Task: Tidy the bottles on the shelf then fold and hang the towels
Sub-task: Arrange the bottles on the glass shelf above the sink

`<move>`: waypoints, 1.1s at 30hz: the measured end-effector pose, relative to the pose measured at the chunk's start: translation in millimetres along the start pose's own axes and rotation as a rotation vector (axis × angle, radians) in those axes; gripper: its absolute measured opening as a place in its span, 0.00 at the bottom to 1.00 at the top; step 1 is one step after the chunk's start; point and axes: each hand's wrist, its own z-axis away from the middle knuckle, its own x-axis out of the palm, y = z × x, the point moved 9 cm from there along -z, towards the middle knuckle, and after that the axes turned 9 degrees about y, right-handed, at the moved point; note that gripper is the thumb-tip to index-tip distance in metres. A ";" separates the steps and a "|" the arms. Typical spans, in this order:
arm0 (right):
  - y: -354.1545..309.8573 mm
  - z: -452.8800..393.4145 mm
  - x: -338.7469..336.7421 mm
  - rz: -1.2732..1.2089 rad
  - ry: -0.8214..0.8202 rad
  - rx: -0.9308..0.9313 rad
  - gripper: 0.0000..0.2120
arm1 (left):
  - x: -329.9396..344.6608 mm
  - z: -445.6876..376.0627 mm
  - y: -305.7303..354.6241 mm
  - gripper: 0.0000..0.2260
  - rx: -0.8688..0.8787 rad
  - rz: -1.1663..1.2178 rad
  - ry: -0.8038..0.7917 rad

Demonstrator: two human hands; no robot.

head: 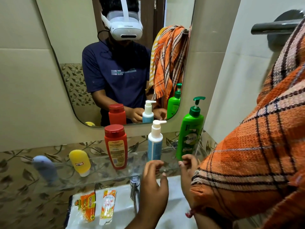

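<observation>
Low in the middle of the frame, both hands hovered loose-fingered, holding nothing: the left hand just before the white-and-blue plastic pump bottle, the right hand beside the tall green pump bottle. Both bottles stood upright on the clear glass shelf. I judged them smooth, perhaps slippery; best gripped round the body. The orange checked towel hid the right forearm.
</observation>
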 end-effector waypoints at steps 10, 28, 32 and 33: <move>-13.8 17.0 70.9 0.223 -0.489 -0.046 0.19 | 6.1 -21.2 -37.0 0.31 -0.261 0.011 -0.165; -24.1 35.7 53.8 0.145 -0.323 -0.127 0.25 | -20.7 2.1 -38.5 0.29 -0.313 0.120 -0.113; -36.3 60.7 38.8 0.148 -0.310 -0.129 0.22 | -40.7 12.0 -29.9 0.21 -0.243 0.103 -0.125; -41.8 66.1 33.4 0.147 -0.299 -0.141 0.22 | -45.7 12.5 -27.1 0.20 -0.227 0.111 -0.128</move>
